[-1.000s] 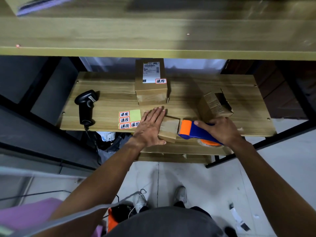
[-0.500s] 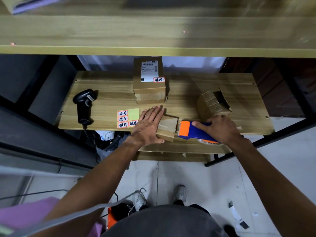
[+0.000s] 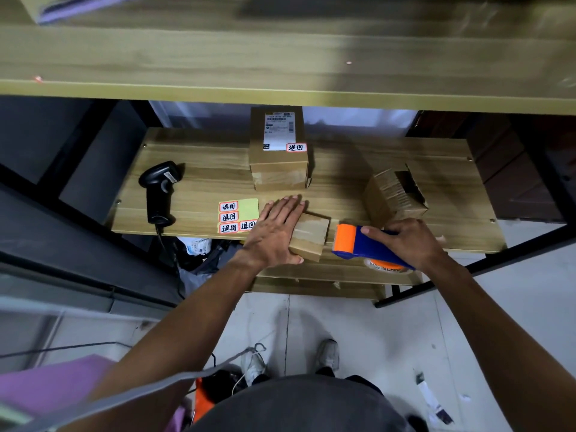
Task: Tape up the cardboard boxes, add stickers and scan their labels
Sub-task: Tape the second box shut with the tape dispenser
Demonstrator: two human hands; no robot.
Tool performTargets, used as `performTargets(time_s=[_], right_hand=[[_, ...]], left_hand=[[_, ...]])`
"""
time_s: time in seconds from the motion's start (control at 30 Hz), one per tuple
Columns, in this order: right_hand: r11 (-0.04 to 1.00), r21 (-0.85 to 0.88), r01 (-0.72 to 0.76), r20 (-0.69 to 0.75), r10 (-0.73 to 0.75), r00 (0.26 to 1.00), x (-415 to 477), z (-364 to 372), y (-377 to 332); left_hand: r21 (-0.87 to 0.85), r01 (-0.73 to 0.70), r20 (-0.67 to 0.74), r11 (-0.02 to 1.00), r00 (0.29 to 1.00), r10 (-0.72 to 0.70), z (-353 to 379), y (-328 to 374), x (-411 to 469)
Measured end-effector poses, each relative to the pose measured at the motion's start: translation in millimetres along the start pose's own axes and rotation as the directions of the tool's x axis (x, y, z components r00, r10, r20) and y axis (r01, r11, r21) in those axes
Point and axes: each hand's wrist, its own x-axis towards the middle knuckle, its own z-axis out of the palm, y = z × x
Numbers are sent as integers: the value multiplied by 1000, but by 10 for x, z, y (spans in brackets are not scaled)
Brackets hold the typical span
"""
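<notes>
- Your left hand (image 3: 276,233) lies flat on the small box (image 3: 311,236) with the fingers straight and together, covering its left half. It presses the box down rather than gripping it.
- That box sits at the front edge of the shelf board (image 3: 199,182), and its near corner seems to reach past the edge. A sideways pull from the tape could slide or tip it off toward the floor if your palm lets up.
- Your right hand (image 3: 408,244) is wrapped around the tape dispenser (image 3: 361,243), with the forefinger stretched along the top. The orange head sits just right of the box. Whether tape joins the two, I cannot tell.
- If a strip is attached and you tear it at a poor angle, it may lift off the cardboard, wrinkle, or fold onto itself.
- Your left fingertips are close to where the tape would run, so they may get taped down or meet the cutter.
- The sticker sheet (image 3: 246,210) lies just under your left wrist, and a careless shift may drag or crease it.
- The scanner (image 3: 159,194), the labelled box (image 3: 279,151) and the open box (image 3: 394,194) stand well clear.
</notes>
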Motion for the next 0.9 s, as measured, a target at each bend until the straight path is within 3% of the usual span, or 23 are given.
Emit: performTargets(time_s=[0.23, 0.43, 0.6, 0.9], right_hand=[[985, 165, -41, 18, 39, 999, -62, 26, 19], [995, -102, 0, -44, -4, 999, -28, 32, 56], [932, -362, -16, -58, -5, 998, 10, 38, -71], [831, -549, -91, -125, 25, 992, -56, 128, -491]], left_hand=[[-6, 4, 5, 1000, 1000, -4, -24, -3, -5], [-2, 3, 0, 1000, 1000, -3, -12, 7, 4], [-23, 1, -2, 1000, 1000, -1, -15, 11, 3], [-38, -6, -7, 999, 1000, 5, -17, 11, -6]])
